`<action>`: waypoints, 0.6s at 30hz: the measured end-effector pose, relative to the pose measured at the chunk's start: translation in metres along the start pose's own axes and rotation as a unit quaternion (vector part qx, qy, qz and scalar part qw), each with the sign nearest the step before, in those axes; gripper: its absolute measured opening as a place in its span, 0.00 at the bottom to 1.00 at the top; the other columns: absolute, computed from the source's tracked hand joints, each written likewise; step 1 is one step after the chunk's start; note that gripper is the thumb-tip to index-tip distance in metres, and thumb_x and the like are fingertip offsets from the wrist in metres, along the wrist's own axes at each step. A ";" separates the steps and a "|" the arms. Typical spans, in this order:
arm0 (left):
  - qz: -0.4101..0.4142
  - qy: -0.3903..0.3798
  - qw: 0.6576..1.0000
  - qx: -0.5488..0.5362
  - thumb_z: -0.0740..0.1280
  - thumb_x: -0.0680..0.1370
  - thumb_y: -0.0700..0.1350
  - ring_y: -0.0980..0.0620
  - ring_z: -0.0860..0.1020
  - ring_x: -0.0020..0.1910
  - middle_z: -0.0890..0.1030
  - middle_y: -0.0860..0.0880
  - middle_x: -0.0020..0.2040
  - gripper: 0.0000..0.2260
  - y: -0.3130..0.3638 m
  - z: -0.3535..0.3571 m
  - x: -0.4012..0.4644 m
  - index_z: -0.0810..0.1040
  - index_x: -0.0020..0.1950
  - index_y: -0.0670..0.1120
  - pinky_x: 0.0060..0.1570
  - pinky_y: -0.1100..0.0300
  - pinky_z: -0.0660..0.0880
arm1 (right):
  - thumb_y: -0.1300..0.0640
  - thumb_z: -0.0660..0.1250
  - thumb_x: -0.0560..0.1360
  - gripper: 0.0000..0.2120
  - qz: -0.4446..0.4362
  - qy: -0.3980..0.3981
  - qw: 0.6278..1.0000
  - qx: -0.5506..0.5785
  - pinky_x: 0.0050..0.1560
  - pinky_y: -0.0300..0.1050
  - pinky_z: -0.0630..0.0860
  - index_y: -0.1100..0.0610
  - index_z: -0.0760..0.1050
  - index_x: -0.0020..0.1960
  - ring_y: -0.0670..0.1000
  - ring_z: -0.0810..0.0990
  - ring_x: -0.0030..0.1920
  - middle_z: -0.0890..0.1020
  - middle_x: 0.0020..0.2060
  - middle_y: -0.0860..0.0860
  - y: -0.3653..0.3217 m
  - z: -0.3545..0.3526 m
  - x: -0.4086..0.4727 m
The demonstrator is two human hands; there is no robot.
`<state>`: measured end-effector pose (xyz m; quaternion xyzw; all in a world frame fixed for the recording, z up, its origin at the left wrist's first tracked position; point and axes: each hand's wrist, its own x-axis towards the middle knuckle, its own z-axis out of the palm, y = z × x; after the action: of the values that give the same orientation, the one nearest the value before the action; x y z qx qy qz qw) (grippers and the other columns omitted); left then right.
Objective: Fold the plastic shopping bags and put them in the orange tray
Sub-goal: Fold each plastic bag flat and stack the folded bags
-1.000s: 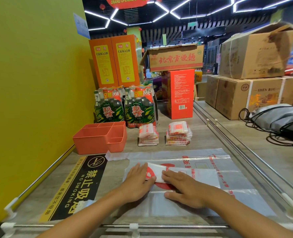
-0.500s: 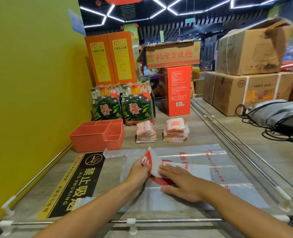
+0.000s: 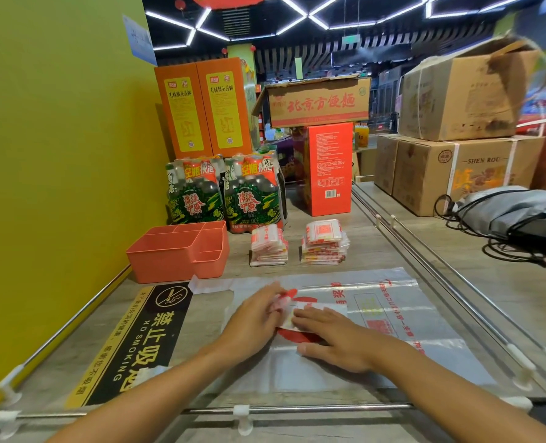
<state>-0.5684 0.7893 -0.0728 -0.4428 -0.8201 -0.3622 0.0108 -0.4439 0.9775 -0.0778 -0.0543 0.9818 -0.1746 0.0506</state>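
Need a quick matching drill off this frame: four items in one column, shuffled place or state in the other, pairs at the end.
Items
1. orange plastic divided tray
2. small folded red-and-white plastic bag
3. black and yellow no-smoking floor sign
4. grey drawstring fabric bag

Places or states
A. lying far right, beside the cardboard boxes
B. flat on the surface, left of the hands
C. against the yellow-green wall, no bags visible inside
D. between the left hand and the right hand

Pairs: 1-C, 2-D, 3-B, 4-A
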 end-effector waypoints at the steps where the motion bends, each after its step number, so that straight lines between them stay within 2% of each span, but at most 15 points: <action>1: 0.021 -0.027 0.999 0.037 0.62 0.83 0.47 0.59 0.67 0.73 0.69 0.57 0.75 0.19 -0.002 0.002 0.000 0.69 0.74 0.57 0.72 0.61 0.66 | 0.34 0.54 0.82 0.31 -0.002 0.007 1.000 0.007 0.80 0.48 0.45 0.42 0.53 0.81 0.43 0.47 0.80 0.51 0.81 0.40 -0.001 -0.003 -0.002; 3: 0.046 -0.078 0.990 0.109 0.60 0.84 0.51 0.58 0.56 0.79 0.62 0.56 0.80 0.21 -0.008 0.007 -0.002 0.64 0.78 0.57 0.78 0.56 0.56 | 0.38 0.57 0.82 0.28 -0.004 0.022 1.000 0.011 0.78 0.45 0.48 0.42 0.57 0.80 0.44 0.51 0.79 0.55 0.80 0.39 -0.002 -0.009 -0.006; 6: 0.042 -0.135 0.973 0.185 0.54 0.86 0.55 0.58 0.45 0.81 0.51 0.56 0.82 0.25 -0.013 0.013 -0.005 0.52 0.82 0.57 0.78 0.61 0.43 | 0.38 0.59 0.82 0.28 0.023 0.035 0.999 0.001 0.78 0.47 0.53 0.42 0.60 0.79 0.45 0.55 0.79 0.58 0.79 0.40 0.004 -0.013 -0.010; 10: 0.040 -0.192 0.955 0.224 0.48 0.86 0.57 0.57 0.35 0.79 0.39 0.55 0.82 0.26 -0.014 0.019 -0.006 0.42 0.82 0.56 0.77 0.59 0.36 | 0.37 0.59 0.81 0.29 0.058 0.069 0.996 -0.023 0.76 0.45 0.61 0.44 0.62 0.79 0.48 0.62 0.77 0.61 0.79 0.42 0.007 -0.013 -0.010; 13: 0.031 -0.208 0.952 0.220 0.46 0.85 0.60 0.57 0.32 0.78 0.36 0.56 0.81 0.28 -0.014 0.021 -0.007 0.39 0.82 0.56 0.77 0.58 0.35 | 0.34 0.58 0.80 0.33 0.053 0.075 0.996 0.002 0.77 0.47 0.59 0.41 0.52 0.81 0.47 0.59 0.78 0.55 0.80 0.39 0.006 -0.011 -0.008; 18: 0.004 -0.214 0.955 0.207 0.46 0.84 0.62 0.58 0.30 0.77 0.34 0.55 0.81 0.30 -0.014 0.023 -0.007 0.38 0.82 0.53 0.77 0.58 0.36 | 0.33 0.54 0.81 0.34 0.028 -0.005 0.999 -0.016 0.79 0.47 0.47 0.41 0.46 0.82 0.46 0.47 0.81 0.47 0.81 0.39 0.004 -0.004 -0.007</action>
<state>-0.5678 0.7932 -0.1007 -0.5013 -0.8585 -0.0813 -0.0717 -0.4381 0.9839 -0.0745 -0.0283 0.9854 -0.1571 0.0596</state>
